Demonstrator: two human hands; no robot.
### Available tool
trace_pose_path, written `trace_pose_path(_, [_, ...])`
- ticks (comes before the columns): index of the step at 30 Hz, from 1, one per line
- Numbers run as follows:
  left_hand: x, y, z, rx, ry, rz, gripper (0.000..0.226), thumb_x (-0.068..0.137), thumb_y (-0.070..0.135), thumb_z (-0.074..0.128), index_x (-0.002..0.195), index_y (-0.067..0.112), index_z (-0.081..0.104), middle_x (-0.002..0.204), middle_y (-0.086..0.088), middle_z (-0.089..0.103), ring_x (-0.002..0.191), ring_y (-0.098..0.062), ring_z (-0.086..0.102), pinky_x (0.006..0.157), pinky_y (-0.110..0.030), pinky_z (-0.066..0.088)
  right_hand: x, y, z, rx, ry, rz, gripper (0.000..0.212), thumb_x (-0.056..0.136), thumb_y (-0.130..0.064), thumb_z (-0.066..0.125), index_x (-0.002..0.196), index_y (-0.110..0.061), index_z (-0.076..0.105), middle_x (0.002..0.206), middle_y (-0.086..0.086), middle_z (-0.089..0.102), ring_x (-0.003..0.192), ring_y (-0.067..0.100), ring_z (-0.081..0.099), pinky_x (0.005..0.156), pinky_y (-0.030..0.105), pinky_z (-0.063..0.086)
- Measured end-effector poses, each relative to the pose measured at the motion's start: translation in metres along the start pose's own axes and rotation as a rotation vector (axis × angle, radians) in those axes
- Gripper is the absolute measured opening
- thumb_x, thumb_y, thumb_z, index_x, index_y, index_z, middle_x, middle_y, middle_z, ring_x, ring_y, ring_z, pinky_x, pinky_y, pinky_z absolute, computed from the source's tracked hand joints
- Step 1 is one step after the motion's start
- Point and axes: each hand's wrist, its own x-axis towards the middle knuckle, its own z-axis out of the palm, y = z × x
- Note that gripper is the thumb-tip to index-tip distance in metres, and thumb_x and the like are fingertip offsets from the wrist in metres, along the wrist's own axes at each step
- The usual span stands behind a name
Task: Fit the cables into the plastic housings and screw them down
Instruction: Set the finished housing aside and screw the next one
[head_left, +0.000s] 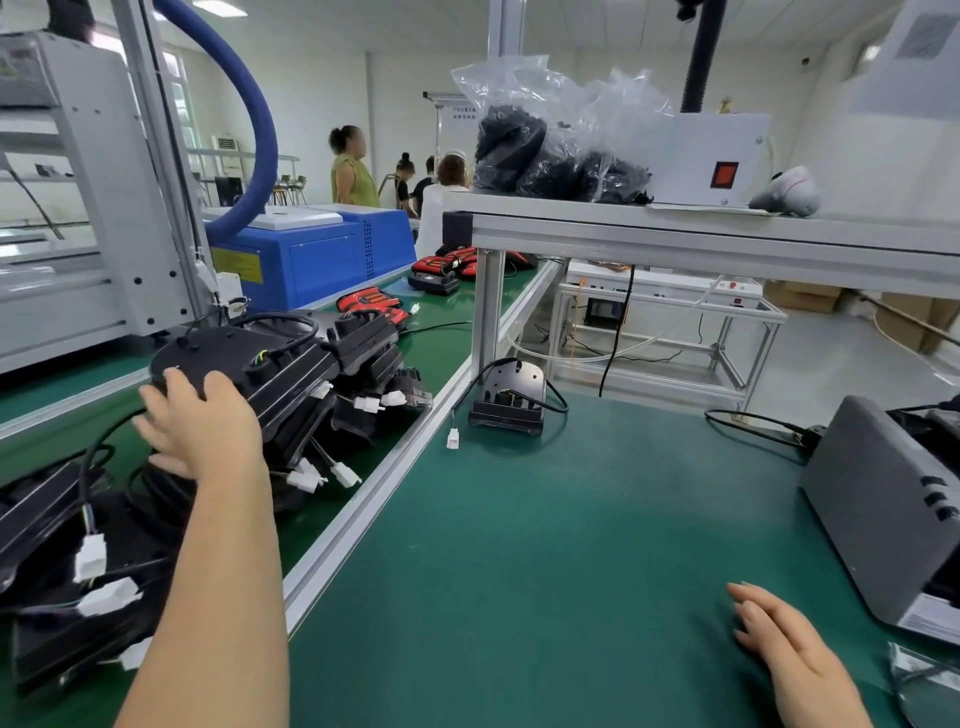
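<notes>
My left hand (200, 423) reaches onto a pile of black plastic housings (291, 379) on the green conveyor at the left, its fingers wrapped over the edge of the top housing. Black cables with white connectors (345, 475) hang from the pile. My right hand (779, 636) lies flat and relaxed on the green work mat (571, 545) at the lower right, holding nothing. A single black housing (511, 400) with a cable and a white plug (453, 439) stands upright at the far edge of the mat.
An aluminium rail (374, 499) divides conveyor and mat. A grey box (883, 499) sits at the right. A shelf (727, 228) overhead carries bags of black parts (550, 150) and a white control box (711, 161). Red-and-black parts (374, 304) lie farther along the conveyor. People stand in the background.
</notes>
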Motion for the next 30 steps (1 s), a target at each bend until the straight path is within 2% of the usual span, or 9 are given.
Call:
trace_pose_path(2, [0.0,0.002,-0.001,0.059,-0.076,0.039,0.053,0.096,0.035,0.037,0.147,0.02,0.035,0.159,-0.001,0.017,0.147,-0.026,0.004,0.115,-0.055,-0.001,-0.001,-0.002,0.0,0.006,-0.003,-0.001,0.019,0.094,-0.006,0.053,0.096,-0.016,0.069,0.119,0.001,0.06,0.104,0.028,0.06,0.07,-0.002,0.043])
trace_pose_path(6, [-0.001,0.0,-0.003,0.173,-0.164,0.108,0.062,0.094,0.052,0.043,0.146,0.02,0.036,0.16,-0.002,0.009,0.147,-0.027,0.004,0.115,-0.056,-0.003,-0.003,-0.005,0.0,0.002,-0.017,-0.002,0.019,0.094,-0.007,0.053,0.096,-0.018,0.069,0.119,0.001,0.06,0.103,0.028,0.06,0.086,0.025,0.042])
trace_pose_path(8, [-0.001,-0.001,-0.004,0.172,-0.164,0.115,0.062,0.094,0.053,0.043,0.147,0.019,0.036,0.16,-0.002,0.009,0.147,-0.027,0.005,0.115,-0.056,-0.002,-0.003,-0.007,0.0,-0.007,-0.023,-0.007,0.019,0.094,-0.007,0.054,0.095,-0.019,0.069,0.119,0.001,0.061,0.103,0.028,0.06,0.085,0.024,0.042])
trace_pose_path(15, [-0.007,0.01,-0.003,0.207,-0.105,0.188,0.058,0.097,0.047,0.04,0.147,0.017,0.035,0.16,-0.008,0.012,0.147,-0.029,0.002,0.115,-0.056,0.0,-0.004,-0.006,0.0,-0.032,-0.02,-0.002,0.019,0.093,-0.008,0.056,0.094,-0.022,0.069,0.118,-0.001,0.061,0.109,0.026,0.058,0.092,0.033,0.037])
trace_pose_path(18, [-0.022,0.022,0.003,0.26,0.005,0.365,0.054,0.097,0.041,0.043,0.144,0.015,0.039,0.158,-0.012,0.016,0.146,-0.033,0.003,0.116,-0.057,0.001,-0.003,-0.003,-0.001,-0.05,-0.024,-0.009,0.02,0.092,-0.009,0.057,0.093,-0.024,0.069,0.118,-0.004,0.061,0.11,0.026,0.058,0.098,0.036,0.038])
trace_pose_path(20, [-0.039,0.035,0.013,0.249,0.076,0.58,0.05,0.096,0.037,0.043,0.14,0.014,0.042,0.157,-0.012,0.019,0.146,-0.033,0.004,0.117,-0.054,0.003,-0.001,-0.001,-0.001,-0.05,-0.02,-0.015,0.021,0.092,-0.008,0.057,0.092,-0.025,0.069,0.117,-0.005,0.061,0.11,0.026,0.058,0.098,0.033,0.04])
trace_pose_path(23, [-0.069,0.052,0.039,0.267,0.035,0.826,0.047,0.095,0.035,0.046,0.139,0.017,0.044,0.157,-0.011,0.022,0.147,-0.032,0.005,0.117,-0.05,0.001,-0.001,0.002,-0.001,-0.029,-0.019,-0.02,0.023,0.091,-0.006,0.058,0.091,-0.026,0.069,0.115,-0.007,0.062,0.109,0.025,0.058,0.083,0.006,0.041])
trace_pose_path(28, [-0.066,0.04,0.063,0.636,-0.074,0.598,0.08,0.089,0.056,0.051,0.152,0.021,0.016,0.16,-0.013,0.001,0.145,-0.041,-0.007,0.114,-0.057,-0.008,0.0,0.004,-0.002,-0.052,-0.026,-0.06,0.025,0.089,-0.003,0.06,0.089,-0.025,0.07,0.115,-0.008,0.063,0.108,0.018,0.058,0.083,0.013,0.044])
trace_pose_path(30, [-0.059,0.032,0.062,0.671,-0.074,0.556,0.081,0.089,0.055,0.051,0.152,0.017,0.016,0.16,-0.013,0.005,0.145,-0.041,-0.004,0.114,-0.057,-0.009,-0.001,0.002,-0.001,-0.055,-0.022,-0.094,0.028,0.087,0.001,0.061,0.087,-0.026,0.071,0.113,-0.007,0.064,0.104,0.007,0.056,0.083,0.006,0.042])
